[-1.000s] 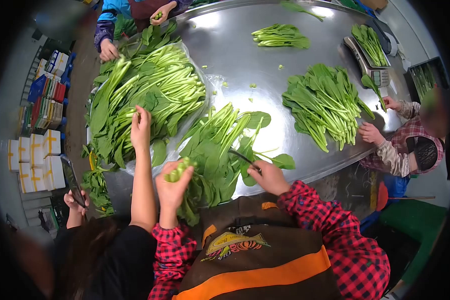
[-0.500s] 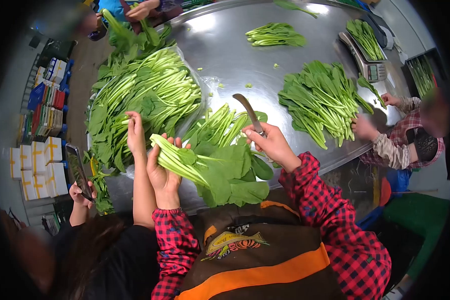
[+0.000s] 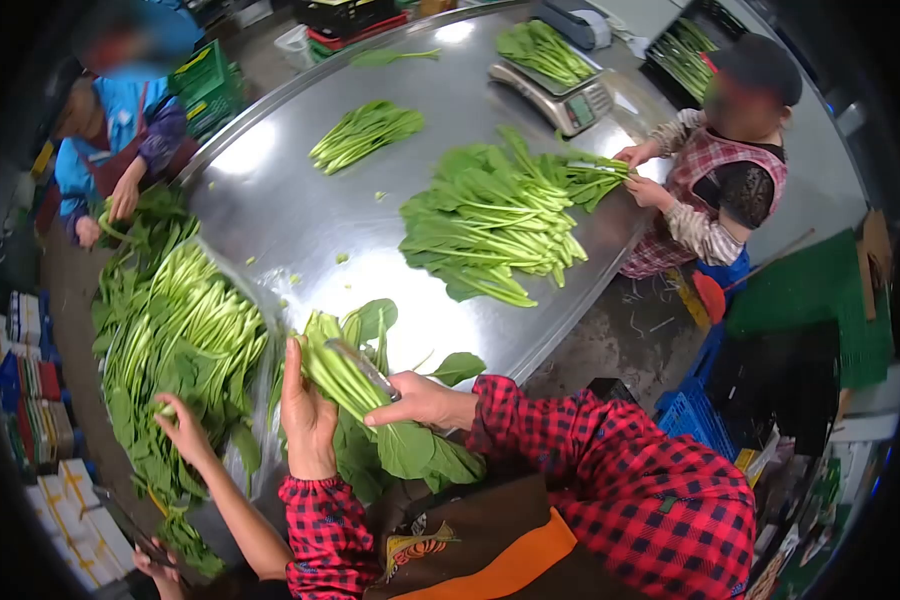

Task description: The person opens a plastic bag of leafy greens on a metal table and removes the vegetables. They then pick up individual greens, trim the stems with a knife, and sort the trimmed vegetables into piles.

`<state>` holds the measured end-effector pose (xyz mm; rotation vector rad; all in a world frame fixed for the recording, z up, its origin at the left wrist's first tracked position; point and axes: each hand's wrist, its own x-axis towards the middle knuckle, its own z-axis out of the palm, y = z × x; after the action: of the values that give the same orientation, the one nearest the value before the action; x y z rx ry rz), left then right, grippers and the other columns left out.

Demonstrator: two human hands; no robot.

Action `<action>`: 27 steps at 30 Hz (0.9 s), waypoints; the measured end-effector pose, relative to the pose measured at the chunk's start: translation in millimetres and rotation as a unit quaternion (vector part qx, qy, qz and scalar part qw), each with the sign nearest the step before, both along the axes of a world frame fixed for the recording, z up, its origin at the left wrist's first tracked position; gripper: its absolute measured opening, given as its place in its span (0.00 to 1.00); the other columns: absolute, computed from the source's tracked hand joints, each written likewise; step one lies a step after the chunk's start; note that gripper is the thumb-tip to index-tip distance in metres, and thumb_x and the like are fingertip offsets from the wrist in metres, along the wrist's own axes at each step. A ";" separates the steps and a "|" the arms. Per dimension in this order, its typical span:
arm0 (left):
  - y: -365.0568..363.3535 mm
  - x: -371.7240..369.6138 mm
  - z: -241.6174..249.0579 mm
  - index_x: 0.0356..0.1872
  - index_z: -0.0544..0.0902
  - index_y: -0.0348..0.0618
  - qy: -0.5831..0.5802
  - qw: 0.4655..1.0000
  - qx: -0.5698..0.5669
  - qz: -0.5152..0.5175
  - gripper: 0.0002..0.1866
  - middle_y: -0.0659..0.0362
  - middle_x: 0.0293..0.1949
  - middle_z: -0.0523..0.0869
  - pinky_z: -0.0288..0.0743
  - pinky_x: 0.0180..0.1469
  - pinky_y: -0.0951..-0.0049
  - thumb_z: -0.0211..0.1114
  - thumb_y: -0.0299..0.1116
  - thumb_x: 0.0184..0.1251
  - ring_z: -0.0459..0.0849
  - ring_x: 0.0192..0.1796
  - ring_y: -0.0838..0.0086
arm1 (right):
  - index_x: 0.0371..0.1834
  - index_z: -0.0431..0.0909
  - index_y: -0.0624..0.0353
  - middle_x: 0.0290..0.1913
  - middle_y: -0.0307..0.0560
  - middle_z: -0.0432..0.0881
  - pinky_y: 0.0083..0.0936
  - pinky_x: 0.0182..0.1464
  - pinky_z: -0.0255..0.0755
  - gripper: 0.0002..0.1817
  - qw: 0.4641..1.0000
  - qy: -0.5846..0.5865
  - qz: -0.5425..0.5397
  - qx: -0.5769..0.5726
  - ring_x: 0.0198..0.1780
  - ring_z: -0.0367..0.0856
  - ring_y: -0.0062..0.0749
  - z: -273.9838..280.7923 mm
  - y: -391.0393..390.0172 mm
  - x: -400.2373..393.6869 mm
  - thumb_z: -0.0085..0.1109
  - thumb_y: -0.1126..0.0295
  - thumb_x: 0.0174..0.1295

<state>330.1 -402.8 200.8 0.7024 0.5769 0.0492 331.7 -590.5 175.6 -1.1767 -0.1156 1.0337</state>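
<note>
knife (image 3: 363, 368): 1 | scale (image 3: 558, 98): 1 | greens piles on table (image 3: 290, 215): 5 | co-workers: 3

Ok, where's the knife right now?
In the head view, low and centre, the knife is in the right hand, its blade lying across the bunch of greens that the left hand holds.

A vegetable packing room: steel table (image 3: 300, 215) heaped with leafy greens (image 3: 490, 220), a weighing scale (image 3: 560, 95), stacked crates (image 3: 205, 85).
</note>
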 end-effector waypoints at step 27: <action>6.1 -13.4 -145.0 0.37 0.85 0.35 0.122 0.844 0.506 -0.127 0.08 0.62 0.31 0.84 0.74 0.39 0.78 0.70 0.29 0.64 0.79 0.32 0.79 | 0.53 0.79 0.67 0.30 0.34 0.78 0.15 0.23 0.66 0.17 0.780 -0.060 -0.614 -0.103 0.23 0.70 0.14 -49.7 -148.4 175.5 0.67 0.69 0.65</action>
<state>316.7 -396.6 55.8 1.8409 0.6850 0.0137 507.2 -739.0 125.9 -1.1794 0.6281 -0.2114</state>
